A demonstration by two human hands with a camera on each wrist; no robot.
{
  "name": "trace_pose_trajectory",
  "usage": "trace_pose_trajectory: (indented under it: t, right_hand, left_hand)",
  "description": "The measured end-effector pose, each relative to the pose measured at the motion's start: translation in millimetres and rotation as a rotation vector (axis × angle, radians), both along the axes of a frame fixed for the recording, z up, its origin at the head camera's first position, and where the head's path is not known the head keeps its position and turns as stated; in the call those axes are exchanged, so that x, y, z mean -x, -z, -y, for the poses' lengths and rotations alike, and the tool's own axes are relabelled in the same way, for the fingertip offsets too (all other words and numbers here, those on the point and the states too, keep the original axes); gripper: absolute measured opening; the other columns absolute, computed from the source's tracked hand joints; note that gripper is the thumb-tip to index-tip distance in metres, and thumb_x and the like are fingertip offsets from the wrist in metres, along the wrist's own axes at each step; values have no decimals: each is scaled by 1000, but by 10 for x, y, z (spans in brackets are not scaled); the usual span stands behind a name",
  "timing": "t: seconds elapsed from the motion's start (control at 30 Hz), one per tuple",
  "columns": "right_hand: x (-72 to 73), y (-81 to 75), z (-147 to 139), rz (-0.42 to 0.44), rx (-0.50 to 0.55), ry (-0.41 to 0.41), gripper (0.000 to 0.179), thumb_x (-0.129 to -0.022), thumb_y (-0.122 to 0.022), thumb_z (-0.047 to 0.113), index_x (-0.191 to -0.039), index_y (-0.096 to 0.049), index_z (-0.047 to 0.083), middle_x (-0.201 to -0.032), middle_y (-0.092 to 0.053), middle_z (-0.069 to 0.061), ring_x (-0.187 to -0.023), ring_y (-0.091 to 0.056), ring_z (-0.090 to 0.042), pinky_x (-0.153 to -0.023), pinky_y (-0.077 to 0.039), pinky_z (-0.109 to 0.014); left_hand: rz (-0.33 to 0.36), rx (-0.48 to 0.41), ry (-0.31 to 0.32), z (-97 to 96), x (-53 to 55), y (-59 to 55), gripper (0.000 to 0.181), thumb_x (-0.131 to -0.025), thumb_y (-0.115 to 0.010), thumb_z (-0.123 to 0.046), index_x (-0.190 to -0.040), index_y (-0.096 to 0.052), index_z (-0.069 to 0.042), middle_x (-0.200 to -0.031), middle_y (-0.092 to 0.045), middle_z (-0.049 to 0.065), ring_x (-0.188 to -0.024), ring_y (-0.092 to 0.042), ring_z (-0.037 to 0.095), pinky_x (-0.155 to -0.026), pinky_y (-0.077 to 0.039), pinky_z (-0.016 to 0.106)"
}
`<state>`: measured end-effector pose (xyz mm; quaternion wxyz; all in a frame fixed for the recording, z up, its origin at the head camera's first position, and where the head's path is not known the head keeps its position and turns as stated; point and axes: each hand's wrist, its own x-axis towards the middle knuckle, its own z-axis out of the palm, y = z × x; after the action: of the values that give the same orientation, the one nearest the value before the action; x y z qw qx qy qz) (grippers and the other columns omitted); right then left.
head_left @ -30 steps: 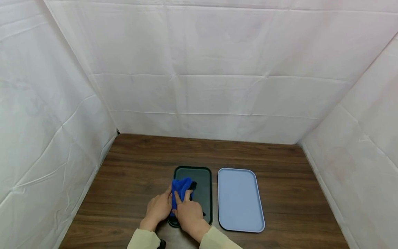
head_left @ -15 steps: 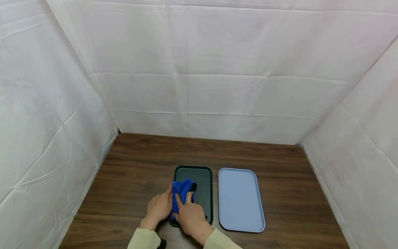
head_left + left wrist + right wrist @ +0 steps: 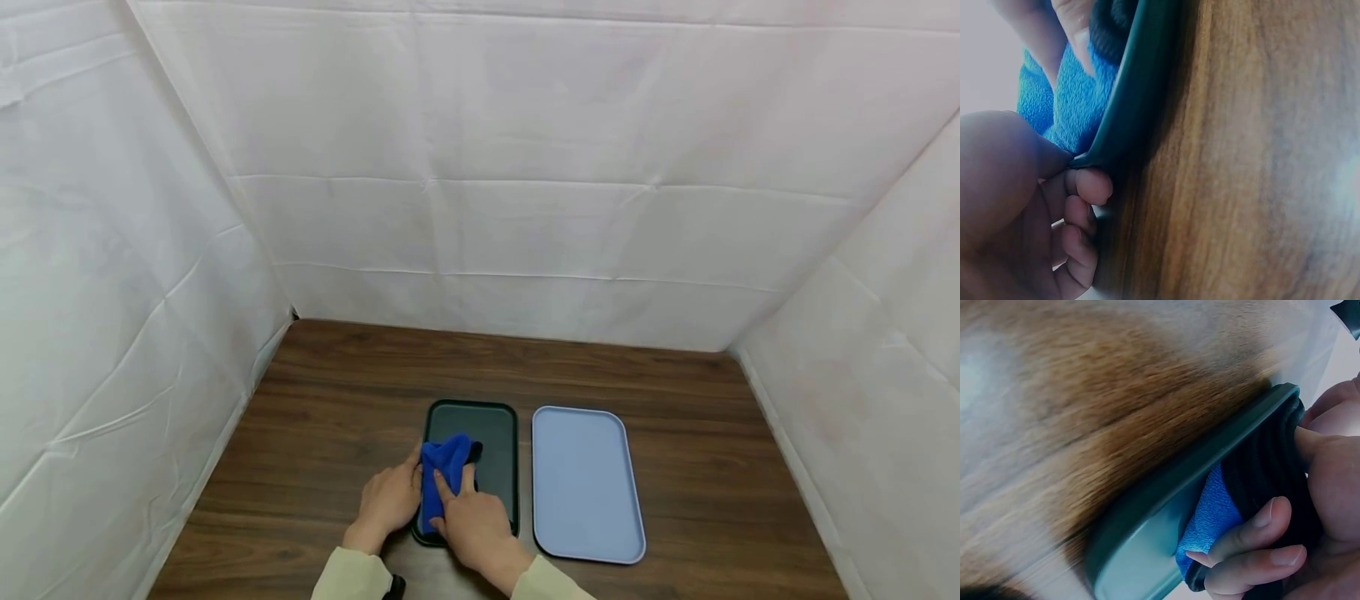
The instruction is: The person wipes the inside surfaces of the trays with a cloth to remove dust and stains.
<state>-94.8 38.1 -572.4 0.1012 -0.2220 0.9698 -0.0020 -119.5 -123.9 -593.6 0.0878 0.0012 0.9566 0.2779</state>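
A dark green tray (image 3: 495, 429) lies on the wooden table, with a blue cloth (image 3: 447, 457) with black parts on its left half. My left hand (image 3: 390, 500) holds the tray's left rim; in the left wrist view the thumb is over the rim and the curled fingers (image 3: 1088, 187) are under it. My right hand (image 3: 477, 527) is on the cloth, index and middle fingers spread over it. In the right wrist view its fingertips (image 3: 1266, 519) bend round bunched black and blue fabric (image 3: 1213, 509). The palm hides part of the cloth and the tray's near end.
A light blue tray (image 3: 587, 483) lies just to the right of the green one, a narrow gap between them. White sheeting (image 3: 525, 225) encloses the brown table (image 3: 360, 375) at the back and both sides.
My right hand has shifted slightly right and nearer on the green tray, with the cloth under it. The left hand keeps its hold on the rim. The head view has turned a little.
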Motion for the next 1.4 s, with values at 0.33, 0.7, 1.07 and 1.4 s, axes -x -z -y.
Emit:
trace_pose_trajectory:
  t: [0.33, 0.7, 1.07, 1.4]
  right_hand:
    - [9, 15, -169, -31, 32, -25, 66, -98, -63, 57, -156, -48, 30, -148, -51, -27, -44, -49, -11, -40, -41, -27]
    - [17, 25, -385, 3, 43, -17, 67, -98, -63, 56, -157, -48, 29, -152, -48, -29, -46, -51, -14, -43, -44, -29]
    - [27, -7, -543, 23, 57, -11, 66, -98, -65, 54, -156, -50, 27, -153, -48, -32, -42, -45, -13, -44, -44, -31]
    - [10, 2, -652, 10, 53, 23, 64, -96, -69, 50, -153, -54, 26, -153, -48, -31, -48, -54, -16, -41, -43, -32]
  left_hand:
    - [-4, 27, -5, 2, 10, 20, 48, -108, -51, -25, -155, -51, -16, -85, -74, 16, -66, -63, 24, -61, -50, 44]
    - [-8, 28, -16, 0, 6, 21, 48, -109, -50, -26, -155, -50, -16, -107, -77, 21, -85, -72, 37, -73, -55, 53]
    - [-37, 26, 0, 9, 1, 42, 47, -109, -50, -26, -154, -51, -14, -106, -77, 21, -77, -70, 35, -69, -54, 51]
    - [-42, 28, -8, 2, 0, 43, 48, -109, -50, -26, -155, -50, -15, -91, -75, 19, -69, -66, 30, -64, -51, 48]
